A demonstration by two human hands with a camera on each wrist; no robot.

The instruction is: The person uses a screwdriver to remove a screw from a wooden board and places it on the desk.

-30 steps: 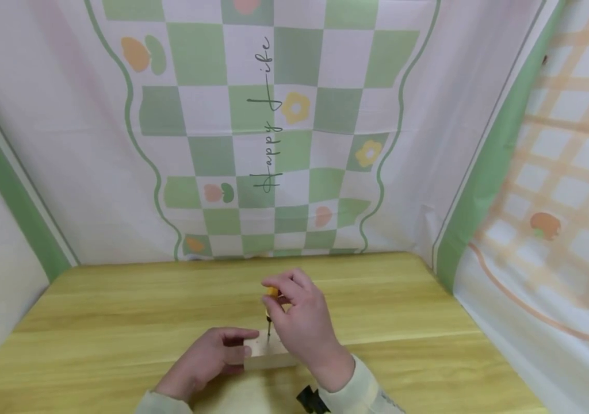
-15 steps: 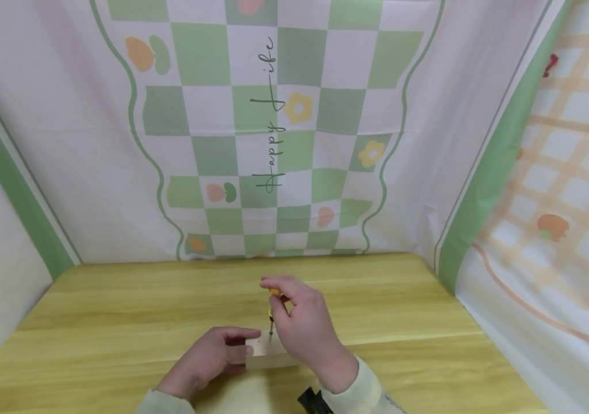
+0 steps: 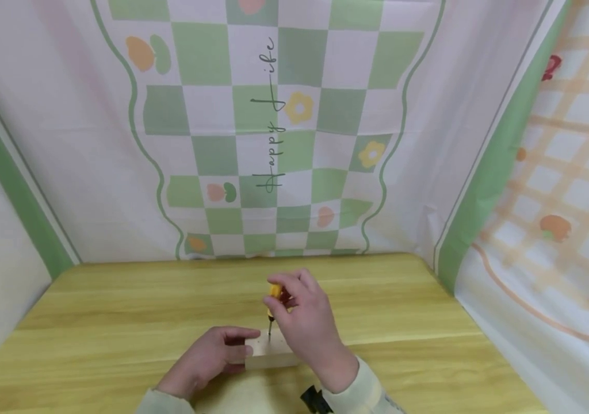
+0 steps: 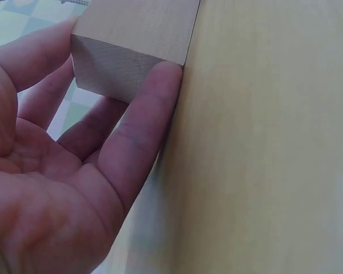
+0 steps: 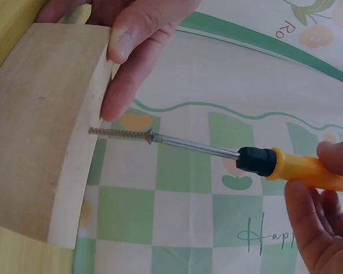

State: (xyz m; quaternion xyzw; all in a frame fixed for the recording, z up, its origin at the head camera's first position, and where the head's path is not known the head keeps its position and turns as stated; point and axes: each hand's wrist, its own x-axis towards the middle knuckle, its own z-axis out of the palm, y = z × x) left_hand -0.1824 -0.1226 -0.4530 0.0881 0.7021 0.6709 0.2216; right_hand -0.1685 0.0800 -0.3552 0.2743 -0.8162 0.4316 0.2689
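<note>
My left hand [image 3: 211, 356] grips the left end of a pale wooden block [image 3: 271, 361] lying on the table. In the left wrist view the thumb and fingers press the block's end and edges. Between the fingers of my right hand [image 3: 307, 325] is a screwdriver [image 5: 306, 170] with a yellow handle and black collar, pointing down. Its metal shaft meets the head of a threaded screw [image 5: 121, 134], whose tip is at the block's upper face. Most of the screw's length stands out of the wood. Small marks dot that face. The right hand hides the block's right end in the head view.
A wood-grain table [image 3: 118, 299] spreads around the block. Behind it hangs a white cloth [image 3: 253, 155] with green checks and printed lettering. An orange-checked cloth [image 3: 553, 172] covers the right side. A small black object [image 3: 316, 399] is by the right sleeve.
The right hand's fingers have shifted on the screwdriver handle; the hand dipped over its top, then lifted, showing more yellow now. The left hand and the block keep their places.
</note>
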